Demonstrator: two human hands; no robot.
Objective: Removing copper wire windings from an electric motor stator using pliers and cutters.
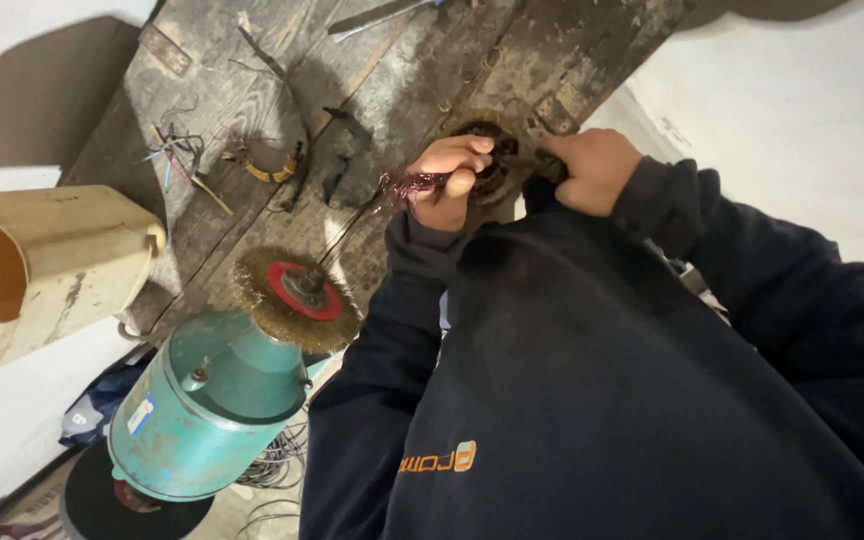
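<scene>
A dark, round motor stator (492, 165) lies on the worn wooden workbench (392, 90), pinned between both hands. The left hand (452, 180) is closed around a bundle of reddish copper winding wire (404, 186) that runs out from the stator toward the left, gripped tight as though to keep the strands taut. The right hand (592, 170), just right of the stator, is clenched on a dark part at its edge; whether that is a tool handle or part of the stator I cannot tell, but the grip seems to steady the piece against the pull.

Below and left of the left hand sits a wire brush wheel (297, 295) with a red hub, mounted on a teal bench motor (207, 410). Farther left lie loose wire scraps (177, 150) and a small coil. The bench planks are grey, scratched and stained; pale walls surround them.
</scene>
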